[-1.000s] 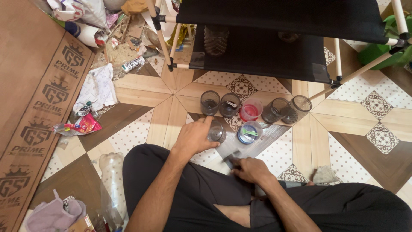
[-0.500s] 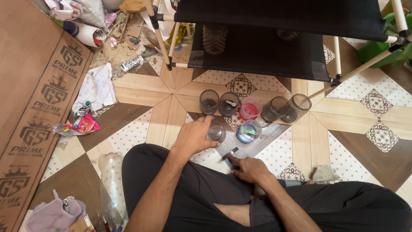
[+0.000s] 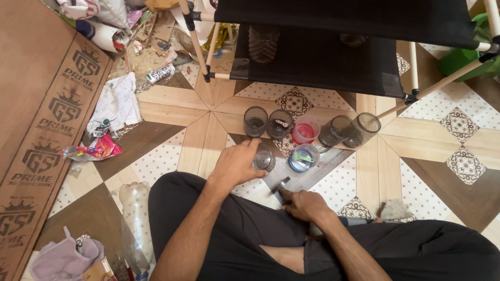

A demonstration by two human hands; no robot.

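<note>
Tiled floor: left hand [image 3: 237, 165] clasps a clear cup [image 3: 263, 158] (grip closed).

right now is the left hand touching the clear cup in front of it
Touching: in the head view the left hand wraps its fingers around the clear cup.

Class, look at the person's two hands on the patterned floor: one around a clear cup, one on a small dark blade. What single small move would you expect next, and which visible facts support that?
Probably lifting the small dark blade toward the clear cup. The right hand pinches the blade, which lies flat on the floor, while the left hand grips the cup close beside it, apparently steadying it.
</note>
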